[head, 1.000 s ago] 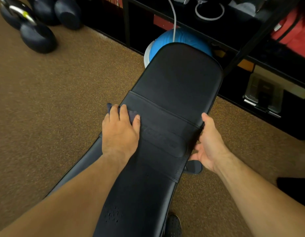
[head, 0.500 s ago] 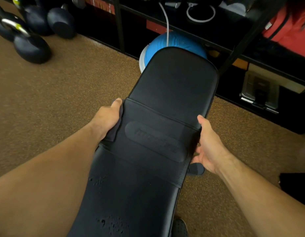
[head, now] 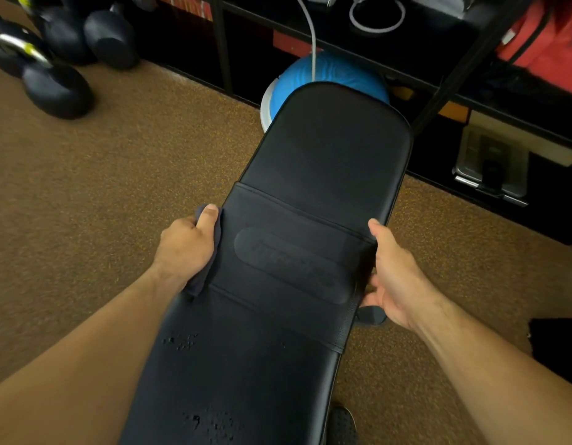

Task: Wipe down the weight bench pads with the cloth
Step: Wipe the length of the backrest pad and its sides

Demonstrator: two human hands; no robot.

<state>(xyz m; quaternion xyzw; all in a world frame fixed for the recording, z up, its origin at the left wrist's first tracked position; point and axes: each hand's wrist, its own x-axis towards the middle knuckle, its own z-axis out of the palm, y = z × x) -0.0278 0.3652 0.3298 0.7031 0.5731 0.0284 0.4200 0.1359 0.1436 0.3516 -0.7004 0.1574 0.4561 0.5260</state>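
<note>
Nearest to the camera, the bench pad (head: 239,380) carries small wet droplets (head: 182,342), so this part is probably not yet wiped. Further up, the left hand (head: 185,248) holds the dark cloth (head: 199,285) against the left side edge of the pad. Its fingers are curled around the cloth, with the thumb on top. I judge that it is cleaning the side of the pad there. Opposite, the right hand (head: 397,277) grips the right edge, thumb above and fingers hooked below, likely to keep the bench steady. Between the two hands a stitched band (head: 294,261) crosses the pad. Beyond the far end lies a blue ball (head: 342,72).
</note>
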